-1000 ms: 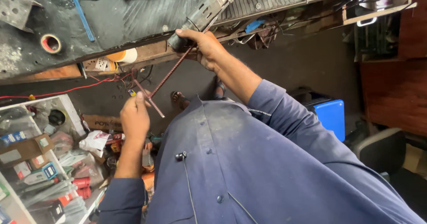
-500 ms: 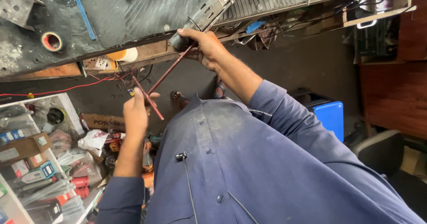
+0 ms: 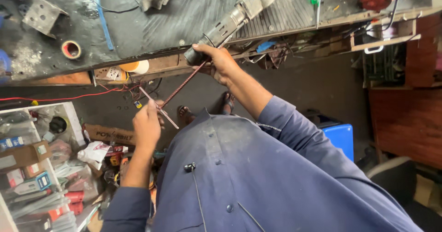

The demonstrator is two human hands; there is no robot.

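A single head-worn camera looks steeply down over the person's own chest. The left hand [image 3: 146,123] and right hand [image 3: 220,62] sit close, mid-frame. Beyond the hands runs the dark, ribbed-mat workbench [image 3: 184,15]; beneath them is the floor.

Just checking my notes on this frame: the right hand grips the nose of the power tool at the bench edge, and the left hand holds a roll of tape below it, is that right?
Not quite: in the head view the left hand holds a thin metal rod, not tape; the roll of tape lies on the bench. The right hand does grip the nose of the power tool at the bench edge.
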